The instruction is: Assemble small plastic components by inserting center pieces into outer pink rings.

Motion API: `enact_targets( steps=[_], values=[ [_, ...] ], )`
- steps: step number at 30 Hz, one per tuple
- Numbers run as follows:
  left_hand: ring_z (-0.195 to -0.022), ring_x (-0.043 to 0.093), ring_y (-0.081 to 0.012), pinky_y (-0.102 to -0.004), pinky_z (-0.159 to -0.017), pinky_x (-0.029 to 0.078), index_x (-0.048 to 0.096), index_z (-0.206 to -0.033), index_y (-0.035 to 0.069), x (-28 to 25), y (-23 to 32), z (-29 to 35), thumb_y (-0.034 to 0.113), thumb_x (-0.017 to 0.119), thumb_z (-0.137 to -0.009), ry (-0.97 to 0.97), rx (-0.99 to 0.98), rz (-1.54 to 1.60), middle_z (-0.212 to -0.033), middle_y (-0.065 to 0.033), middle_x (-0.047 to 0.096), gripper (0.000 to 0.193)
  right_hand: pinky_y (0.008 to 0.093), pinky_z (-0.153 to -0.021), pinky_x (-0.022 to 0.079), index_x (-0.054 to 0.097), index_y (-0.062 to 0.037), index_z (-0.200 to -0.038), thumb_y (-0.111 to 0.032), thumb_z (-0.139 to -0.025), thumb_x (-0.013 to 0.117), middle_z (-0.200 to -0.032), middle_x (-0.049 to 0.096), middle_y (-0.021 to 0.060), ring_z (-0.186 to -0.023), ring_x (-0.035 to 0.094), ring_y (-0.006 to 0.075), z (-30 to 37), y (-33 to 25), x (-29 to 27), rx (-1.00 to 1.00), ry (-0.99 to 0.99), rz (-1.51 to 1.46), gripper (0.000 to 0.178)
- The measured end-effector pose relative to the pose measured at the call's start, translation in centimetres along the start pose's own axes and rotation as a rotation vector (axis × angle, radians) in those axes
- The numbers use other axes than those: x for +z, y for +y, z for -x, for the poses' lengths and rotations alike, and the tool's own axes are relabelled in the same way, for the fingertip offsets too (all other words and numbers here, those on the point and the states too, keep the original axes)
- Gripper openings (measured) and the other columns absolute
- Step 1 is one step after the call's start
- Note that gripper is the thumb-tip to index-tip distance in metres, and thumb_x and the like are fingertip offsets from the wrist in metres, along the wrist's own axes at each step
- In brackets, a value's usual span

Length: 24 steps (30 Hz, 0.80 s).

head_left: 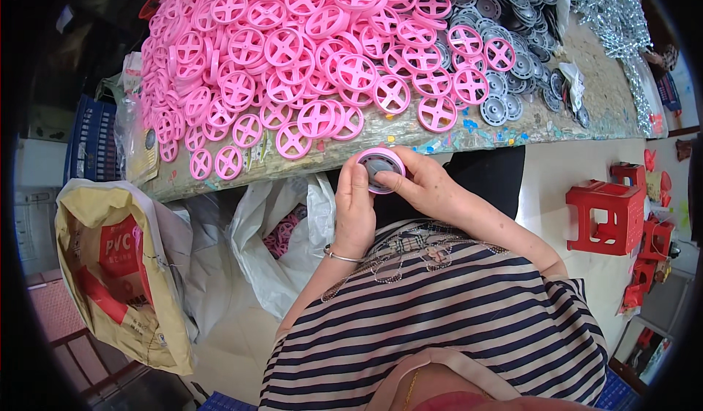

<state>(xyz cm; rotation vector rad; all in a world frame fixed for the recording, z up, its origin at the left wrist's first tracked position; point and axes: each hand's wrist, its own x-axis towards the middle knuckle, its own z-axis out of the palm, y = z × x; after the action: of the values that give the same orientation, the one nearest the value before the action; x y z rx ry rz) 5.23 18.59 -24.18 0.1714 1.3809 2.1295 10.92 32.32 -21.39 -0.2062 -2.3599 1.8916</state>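
Just off the table's front edge, my left hand [354, 209] and my right hand [433, 185] both grip a pink plastic wheel [381, 151]. A grey round disc [376, 164] sits within its rim, and my right thumb lies across the disc. My left fingers close on the wheel's left side; the underside is hidden. Beyond my hands, a large heap of pink four-spoked wheels [293, 47] covers the table [381, 134]. Grey discs [501, 107] lie in a pile to the right of them, partly mixed in at the border.
A white sack [320, 213] with pink wheels inside stands below the table, left of my left arm. Farther left is an open tan sack [170, 345]. Silver tinsel [608, 15] hangs over the table's right end. Red plastic stools [604, 217] stand on the floor at right.
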Motion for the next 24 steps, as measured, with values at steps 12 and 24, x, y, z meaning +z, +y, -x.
enact_targets(
  steps=[12,24],
  values=[
    [-0.129,0.038,-0.026,-0.0381,-0.108,0.032,0.022,-0.144,0.003,0.7,2.5,-1.4,0.038,0.08,-0.072,-0.289,0.243,-0.153,-0.141,-0.0175,0.037,0.099,0.0298,-0.079,0.049,0.059,-0.002,-0.115,-0.022,-0.094,0.057,-0.098,0.066,0.0114,-0.089,0.062,0.015,0.1,-1.3,-0.3,0.086,-0.026,-0.16,0.029],
    [-0.108,0.056,-0.0151,-0.028,-0.095,0.044,0.054,-0.12,0.003,1.0,1.3,-0.4,0.007,0.072,-0.083,-0.211,0.064,-0.061,-0.121,-0.0091,0.058,0.041,0.0241,-0.081,0.046,0.057,-0.0025,-0.112,-0.009,-0.094,0.054,-0.096,0.061,0.0029,-0.09,0.054,0.0079,0.1,-1.1,-0.7,0.037,-0.045,-0.072,0.02]
  ],
)
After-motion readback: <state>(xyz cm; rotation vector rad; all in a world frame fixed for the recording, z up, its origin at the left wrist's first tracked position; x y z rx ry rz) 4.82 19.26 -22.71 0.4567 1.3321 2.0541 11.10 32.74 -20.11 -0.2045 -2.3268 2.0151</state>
